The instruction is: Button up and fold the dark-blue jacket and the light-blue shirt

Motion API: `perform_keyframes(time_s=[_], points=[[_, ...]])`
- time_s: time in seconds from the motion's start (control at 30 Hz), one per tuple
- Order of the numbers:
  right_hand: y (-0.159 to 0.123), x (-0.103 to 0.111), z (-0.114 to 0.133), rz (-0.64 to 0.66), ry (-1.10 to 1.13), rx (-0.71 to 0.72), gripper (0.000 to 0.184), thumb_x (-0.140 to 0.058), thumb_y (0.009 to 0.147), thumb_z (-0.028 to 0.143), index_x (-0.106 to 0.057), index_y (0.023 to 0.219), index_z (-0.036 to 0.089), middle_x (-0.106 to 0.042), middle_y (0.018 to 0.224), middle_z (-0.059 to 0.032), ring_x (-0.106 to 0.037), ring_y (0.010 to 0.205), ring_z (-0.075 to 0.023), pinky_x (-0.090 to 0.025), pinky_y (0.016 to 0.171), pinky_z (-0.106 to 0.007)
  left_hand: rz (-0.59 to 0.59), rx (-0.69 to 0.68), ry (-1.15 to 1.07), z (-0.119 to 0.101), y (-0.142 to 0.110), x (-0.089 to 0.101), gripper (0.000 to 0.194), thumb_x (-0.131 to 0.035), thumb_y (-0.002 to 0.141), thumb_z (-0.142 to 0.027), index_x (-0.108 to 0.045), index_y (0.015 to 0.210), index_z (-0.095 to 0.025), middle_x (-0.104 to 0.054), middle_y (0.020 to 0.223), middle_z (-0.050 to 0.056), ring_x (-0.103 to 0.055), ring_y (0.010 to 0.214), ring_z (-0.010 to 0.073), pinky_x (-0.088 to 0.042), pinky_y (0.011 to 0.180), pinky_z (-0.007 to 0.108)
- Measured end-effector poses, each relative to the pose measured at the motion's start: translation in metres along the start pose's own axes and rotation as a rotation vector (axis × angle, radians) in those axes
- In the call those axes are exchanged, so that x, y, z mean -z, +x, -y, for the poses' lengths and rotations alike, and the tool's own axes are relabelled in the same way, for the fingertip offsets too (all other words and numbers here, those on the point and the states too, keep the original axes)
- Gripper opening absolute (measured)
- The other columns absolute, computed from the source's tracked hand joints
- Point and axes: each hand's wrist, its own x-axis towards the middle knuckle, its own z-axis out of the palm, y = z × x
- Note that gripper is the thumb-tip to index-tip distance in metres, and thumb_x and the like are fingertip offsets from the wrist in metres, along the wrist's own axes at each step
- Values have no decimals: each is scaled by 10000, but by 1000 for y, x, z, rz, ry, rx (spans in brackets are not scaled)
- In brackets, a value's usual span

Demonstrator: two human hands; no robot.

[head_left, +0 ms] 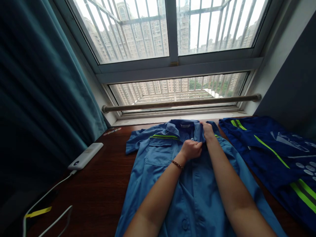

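Note:
A blue short-sleeved work shirt (158,177) with yellow-green piping lies front side up, its collar toward the window. My left hand (192,149), with a beaded bracelet at the wrist, is closed on the lower edge of the right-hand collar flap. Farther up, my right hand (207,130) grips the same flap near its outer top edge. Between them the flap stands raised off the shirt. The fingertips of both hands are partly hidden by cloth. Buttons show low on the front placket.
A darker blue garment (269,164) with yellow-green stripes lies at the right. On the brown wooden surface (98,197) at the left is a white power bank (86,156) with a white cable (46,194) and a yellow tag. A rail (182,103) crosses the window; a teal curtain (49,75) hangs left.

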Motion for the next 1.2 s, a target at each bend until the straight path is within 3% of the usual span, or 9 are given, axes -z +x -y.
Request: perform_keyframes(time_s=[0.13,0.37,0.5,0.6,0.7,0.8,0.97,1.07,1.2], points=[[1,11,5,157,178,-129,169,-467,754,237,-557,641,150,-592,545,-20,-594,588,-154,-491,564,-246,-45,10,-24,2,0,-3,257,-448,777,-236,-587,978,-160,-632,715,45,-596,665,186,-431,607,298],[-11,22,15,408,338,-291,86,-598,711,202,-569,726,122,-610,558,-32,-584,499,-158,-498,483,-268,-256,350,-219,11,6,2,219,-454,801,-165,-594,969,-182,-634,824,58,-590,779,180,-440,694,274],[-17,17,29,450,470,-243,103,-596,689,107,-559,776,148,-659,749,-41,-627,681,-140,-525,622,-247,-463,582,-571,21,15,10,221,-520,784,-208,-560,1000,-181,-626,747,37,-593,699,158,-446,660,262],[-22,12,39,447,649,-112,106,-544,726,147,-546,830,172,-652,914,-47,-613,857,-137,-509,736,-259,-617,799,-1006,35,22,17,400,-622,710,-253,-472,1067,-152,-606,666,9,-588,607,137,-448,581,236],[-28,10,49,497,370,-30,168,-609,674,203,-562,829,158,-649,788,-44,-614,762,-161,-497,653,-272,-629,901,-1347,49,24,27,414,-658,663,-242,-469,1014,-129,-606,665,10,-583,581,115,-450,568,220],[-40,5,60,603,-182,247,301,-688,601,336,-598,822,152,-621,747,-34,-578,710,-160,-460,635,-266,-561,1004,-1442,58,24,38,237,-583,706,-212,-519,915,-121,-583,626,-3,-549,533,87,-438,534,201],[-73,-18,75,232,-904,666,333,-690,600,333,-628,881,167,-590,927,-111,-488,911,-259,-393,770,-339,-433,1025,-1477,59,23,57,234,-441,741,-135,-565,939,-111,-555,558,-10,-559,537,104,-434,505,204],[-83,-27,77,255,-990,672,175,-547,732,216,-655,865,181,-607,910,-106,-503,902,-241,-382,749,-303,-402,1035,-1441,61,23,68,280,-397,776,-147,-547,1011,-122,-603,626,11,-609,643,130,-449,545,214],[-71,-22,73,245,-859,573,288,-448,783,167,-658,976,213,-640,869,-76,-540,860,-211,-369,777,-284,-324,978,-1241,78,14,72,311,-347,854,-289,-509,1074,-140,-660,786,63,-638,735,156,-472,591,239]])
